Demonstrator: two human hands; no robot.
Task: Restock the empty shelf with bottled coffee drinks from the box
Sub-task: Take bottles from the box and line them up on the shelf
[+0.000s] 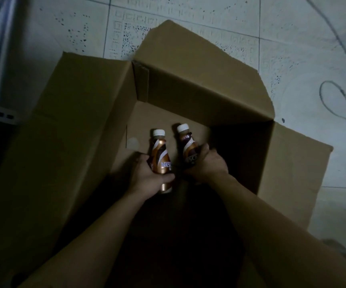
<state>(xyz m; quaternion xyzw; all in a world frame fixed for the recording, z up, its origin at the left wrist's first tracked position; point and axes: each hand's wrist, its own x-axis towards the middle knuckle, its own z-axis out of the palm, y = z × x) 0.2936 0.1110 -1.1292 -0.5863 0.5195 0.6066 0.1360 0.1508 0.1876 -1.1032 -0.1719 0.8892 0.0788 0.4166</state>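
I am looking down into a big brown box that sits open on the floor. Its flaps are spread out to the sides. My two hands are down in the middle of the picture, inside the box.

My left hand is wrapped around one coffee bottle. My fingers are closed tight on its lower half. My right hand is wrapped around a second coffee bottle, and those fingers are closed on it too. Both bottles have white caps. The caps point to the top of the picture. The two bottles are side by side, close but not touching.

The rest of the box bottom looks bare to me, but the near part is very dark, so I cannot tell if more bottles hide there. I cannot see the shelf from here.

I think the job now is to lift both bottles up and out. To do it well, I should keep my grip snug, because the bottles look smooth and could slip. I should lift straight up so they do not bump the box walls or each other. I should keep the caps up, so each bottle can stand on the shelf right away.
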